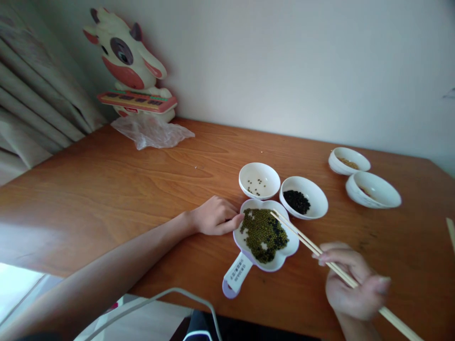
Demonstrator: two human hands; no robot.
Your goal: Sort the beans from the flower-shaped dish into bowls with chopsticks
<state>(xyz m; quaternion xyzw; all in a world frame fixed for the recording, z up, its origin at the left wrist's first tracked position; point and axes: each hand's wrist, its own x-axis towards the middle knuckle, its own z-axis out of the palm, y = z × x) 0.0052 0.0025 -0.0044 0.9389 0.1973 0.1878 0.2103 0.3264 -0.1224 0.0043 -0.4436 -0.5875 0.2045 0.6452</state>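
Observation:
My left hand point(215, 215) rests by the left rim of a white, flower-shaped dish point(293, 242) with a lilac edge, its thumb and curled fingers on the rim. In the dish, green mung beans point(259, 227) lie mixed with black beans, darkest toward the right and bottom. My right hand point(355, 286) holds a pair of wooden chopsticks point(398, 322), their tips over the beans near the upper right. A white bowl point(270, 173) behind the dish holds a few scattered beans. Beside it, another white bowl point(318, 196) holds a heap of black beans point(297, 201).
Two more white bowls, one rear point(362, 160) and one front point(382, 189), stand at right with some contents. A cow toy keyboard point(142, 97) and a clear plastic bag point(152, 135) sit at the back left. A pale cable point(177, 290) loops before the table edge.

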